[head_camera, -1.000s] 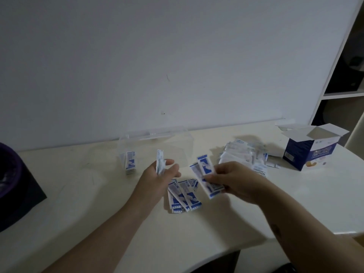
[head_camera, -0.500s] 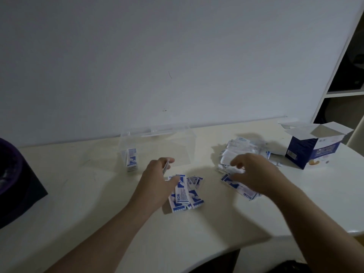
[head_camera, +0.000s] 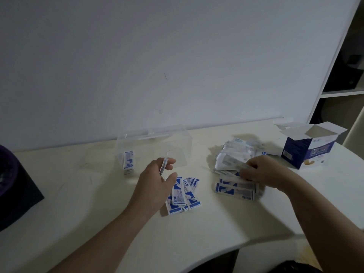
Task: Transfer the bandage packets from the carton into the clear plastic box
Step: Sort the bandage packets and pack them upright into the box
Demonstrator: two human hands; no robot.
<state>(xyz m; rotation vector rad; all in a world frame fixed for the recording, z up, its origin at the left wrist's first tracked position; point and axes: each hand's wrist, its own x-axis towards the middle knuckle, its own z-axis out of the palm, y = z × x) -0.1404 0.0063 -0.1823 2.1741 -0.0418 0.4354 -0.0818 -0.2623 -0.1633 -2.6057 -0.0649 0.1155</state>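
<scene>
The clear plastic box [head_camera: 177, 138] stands near the wall, with a small upright stack of packets [head_camera: 128, 161] in its left end. My left hand [head_camera: 155, 182] hovers in front of the box and pinches a thin stack of bandage packets edge-on between thumb and fingers. Below it lie several blue-and-white packets [head_camera: 185, 196] on the table. My right hand [head_camera: 266, 172] rests on a large heap of packets [head_camera: 236, 154], fingers curled on some of them. More packets [head_camera: 234, 191] lie flat beside that hand. The open blue carton [head_camera: 307, 148] stands at the far right.
A dark purple object on a black base [head_camera: 13, 186] sits at the left edge. A white shelf unit [head_camera: 338, 75] rises at the right behind the carton. The table's curved front edge [head_camera: 256, 243] runs close to my right forearm.
My right hand put down the long packets it held and moved right onto the heap. My left hand lowered and tilted its stack of packets.
</scene>
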